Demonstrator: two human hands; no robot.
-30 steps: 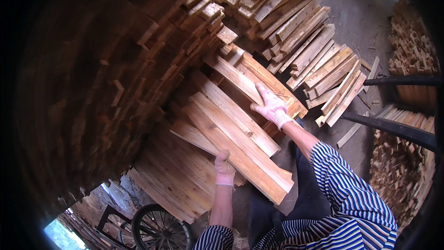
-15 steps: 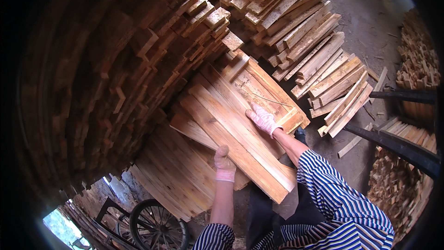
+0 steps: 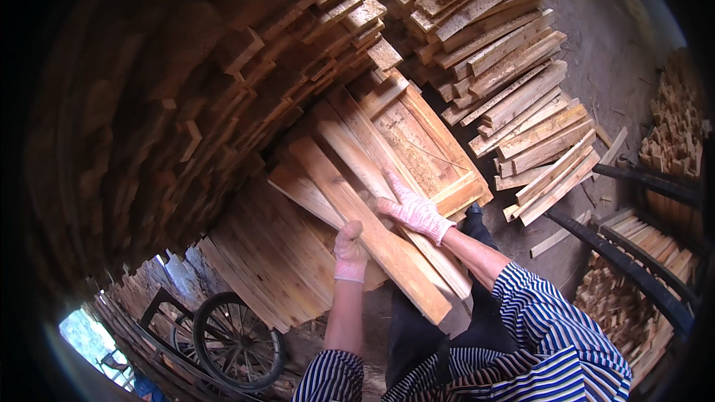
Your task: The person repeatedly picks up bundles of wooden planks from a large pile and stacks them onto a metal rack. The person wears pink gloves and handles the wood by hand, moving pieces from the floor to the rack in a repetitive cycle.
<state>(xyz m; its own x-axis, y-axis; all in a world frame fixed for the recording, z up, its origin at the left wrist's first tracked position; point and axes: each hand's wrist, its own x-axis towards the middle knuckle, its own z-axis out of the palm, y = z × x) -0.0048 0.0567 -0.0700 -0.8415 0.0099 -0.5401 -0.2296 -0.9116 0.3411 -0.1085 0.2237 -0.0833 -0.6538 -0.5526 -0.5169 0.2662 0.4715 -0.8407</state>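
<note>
My left hand, in a pale pink knit glove, is closed on the left edge of a long wooden board, thumb on top. This board slants down toward my body. My right hand, gloved alike, grips a narrower wooden board just to the right; its thumb reaches over the gap between the two boards and a finger stretches along the wood. The undersides of both hands are hidden. Below and to the left lie more wide boards. Right of my right hand is a shallow framed wooden panel.
A tall stack of boards rises close on the left. Cut slats lie piled at the far right. Dark metal bars stick in from the right, over more wood pieces. A spoked wheel stands at lower left.
The left board has shifted away from the board beside it, leaving a gap. My right hand has moved left and nearer to me, to that gap. My left hand keeps its hold.
</note>
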